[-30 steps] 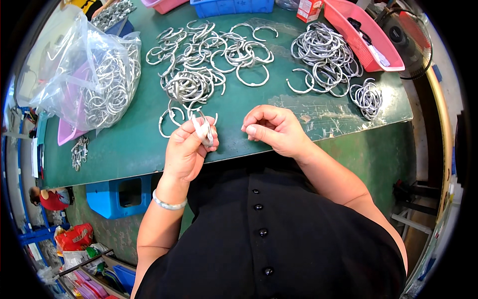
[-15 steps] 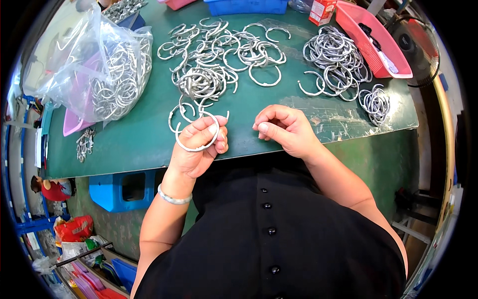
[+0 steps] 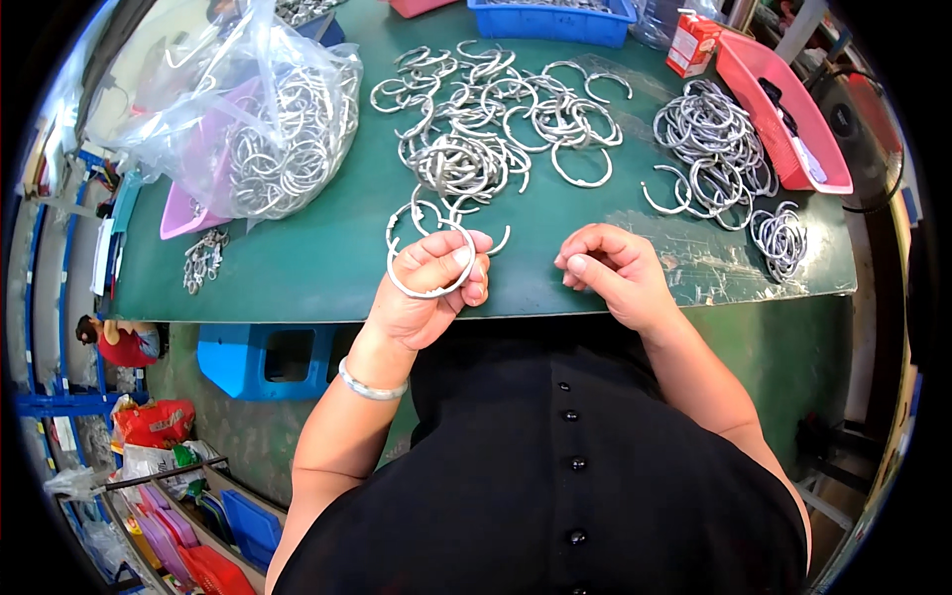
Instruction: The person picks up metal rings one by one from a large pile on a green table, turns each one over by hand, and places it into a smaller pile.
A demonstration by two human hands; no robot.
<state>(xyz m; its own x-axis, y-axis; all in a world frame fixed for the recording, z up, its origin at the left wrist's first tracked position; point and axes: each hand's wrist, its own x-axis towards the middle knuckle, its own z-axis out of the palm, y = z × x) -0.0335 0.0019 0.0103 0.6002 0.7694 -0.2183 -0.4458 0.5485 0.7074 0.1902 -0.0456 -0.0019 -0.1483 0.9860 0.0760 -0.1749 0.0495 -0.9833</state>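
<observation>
My left hand (image 3: 415,309) is closed on a silvery metal bangle (image 3: 433,295), pinched between thumb and fingers above the table's near edge. Just beyond it lies a heap of similar open-ended bangles (image 3: 461,164), some single ones reaching almost to my fingers. My right hand (image 3: 627,283) hovers to the right, apart from the left, its fingers curled and the thumb against them. Nothing shows between those fingertips. Farther right are a tangled pile of bangles (image 3: 706,124) and a smaller cluster of bangles (image 3: 780,243) near the table corner.
A clear plastic bag of bangles (image 3: 288,164) leans in a pink tray (image 3: 183,213) at left, with small metal pieces (image 3: 205,260) beside it. At the back are a blue crate (image 3: 555,25), a red carton (image 3: 691,45) and a pink basket (image 3: 833,174). A blue stool (image 3: 226,367) stands below the table.
The whole view has shifted, so table and hands sit farther right in the picture. My hands keep nearly the same pose, the left still holding the bangle.
</observation>
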